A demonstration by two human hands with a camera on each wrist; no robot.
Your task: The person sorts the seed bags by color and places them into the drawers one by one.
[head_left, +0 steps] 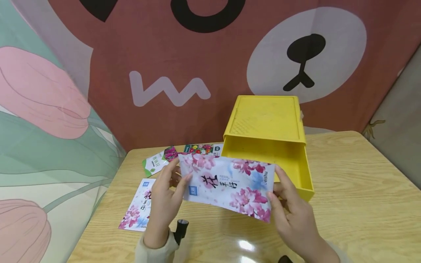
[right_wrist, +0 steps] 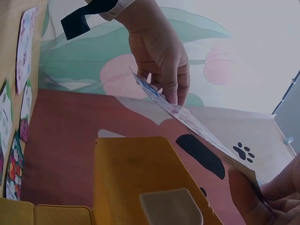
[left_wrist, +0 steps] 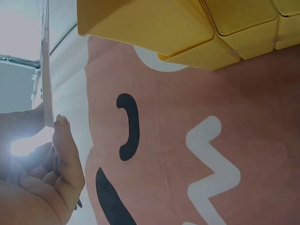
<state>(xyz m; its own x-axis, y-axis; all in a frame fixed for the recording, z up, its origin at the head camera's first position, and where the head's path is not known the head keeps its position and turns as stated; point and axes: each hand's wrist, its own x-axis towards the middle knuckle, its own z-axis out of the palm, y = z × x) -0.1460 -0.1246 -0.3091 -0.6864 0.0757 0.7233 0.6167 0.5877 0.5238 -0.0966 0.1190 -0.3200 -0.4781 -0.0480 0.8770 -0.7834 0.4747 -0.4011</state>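
Note:
A flat white packet (head_left: 227,186) printed with pink flowers and dark characters is held up between both hands in the head view, its printed face toward me. My left hand (head_left: 166,202) pinches its left end between thumb and fingers. At the opposite end my right hand (head_left: 294,215) pinches it the same way, thumb in front. Seen nearly edge-on, the packet (right_wrist: 201,133) spans from the left hand (right_wrist: 161,58) to the right hand (right_wrist: 253,197) in the right wrist view. Behind it stands a yellow drawer box (head_left: 266,115) with its drawer (head_left: 304,175) pulled out; the packet hides part of the drawer.
A matching floral packet (head_left: 133,215) lies on the wooden table (head_left: 358,190), partly behind the left hand. Farther back lie a green-and-white packet (head_left: 154,163) and a packet with colourful flowers (head_left: 200,149). A printed cloth (head_left: 158,40) hangs behind the table.

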